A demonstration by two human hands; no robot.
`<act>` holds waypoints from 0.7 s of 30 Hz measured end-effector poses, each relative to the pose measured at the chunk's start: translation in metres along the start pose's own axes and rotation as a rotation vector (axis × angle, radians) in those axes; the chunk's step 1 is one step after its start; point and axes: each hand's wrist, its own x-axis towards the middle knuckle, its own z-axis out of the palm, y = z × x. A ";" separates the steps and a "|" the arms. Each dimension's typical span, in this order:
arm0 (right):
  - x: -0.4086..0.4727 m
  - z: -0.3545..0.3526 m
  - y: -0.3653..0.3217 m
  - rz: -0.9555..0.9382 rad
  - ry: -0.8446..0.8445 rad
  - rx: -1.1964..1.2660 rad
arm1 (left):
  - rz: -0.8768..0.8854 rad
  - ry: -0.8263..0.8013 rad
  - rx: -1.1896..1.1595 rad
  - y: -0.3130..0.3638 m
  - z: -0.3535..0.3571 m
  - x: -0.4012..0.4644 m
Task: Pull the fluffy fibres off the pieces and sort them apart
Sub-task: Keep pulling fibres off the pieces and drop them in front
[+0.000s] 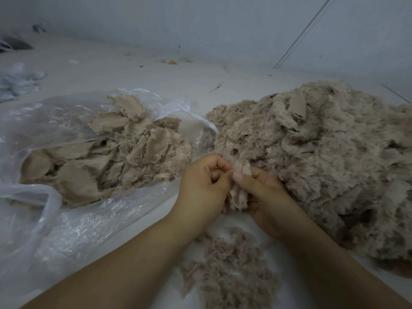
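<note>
Gripping one fluffy beige piece (pixel 239 195) between both hands, just at the near-left foot of the big heap. Standing roughly upright, long axis running away from the body: top end poking up past the fingertips toward the heap, shaggy lower end hanging down between the palms. Left hand (pixel 204 184) curled, fingers (pixel 223 172) pinching the piece's upper edge from the left. Right hand (pixel 264 192) curled too, thumb laid across the front of the piece and clamping it, other fingers hidden behind the fluff. Thumb tips of both hands nearly meeting at the top of the piece.

Lying directly below the hands, on the pale worktop (pixel 156 70), a loose scatter of pulled fibres (pixel 229 270), between the two forearms. Rising to the right, a large heap of fluffy pieces (pixel 323 157), touching the right hand's far side. Spread to the left, a clear plastic bag (pixel 66 219) lying open, with a pile of flat, smoother-looking pieces (pixel 107 157) on it, apart from the hands. Farther left and blurred, a crumpled whitish bundle (pixel 17 81).
</note>
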 end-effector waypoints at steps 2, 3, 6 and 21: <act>0.000 0.001 -0.002 0.009 -0.005 -0.004 | 0.016 0.002 -0.011 0.001 0.001 -0.001; 0.001 0.001 -0.002 0.019 -0.017 0.018 | 0.022 0.004 -0.021 0.001 0.001 -0.001; 0.002 0.003 -0.003 0.007 -0.072 0.056 | 0.009 -0.019 -0.101 0.006 -0.001 -0.002; -0.002 0.006 -0.009 0.040 -0.077 0.104 | -0.143 -0.032 -0.187 0.003 -0.006 0.003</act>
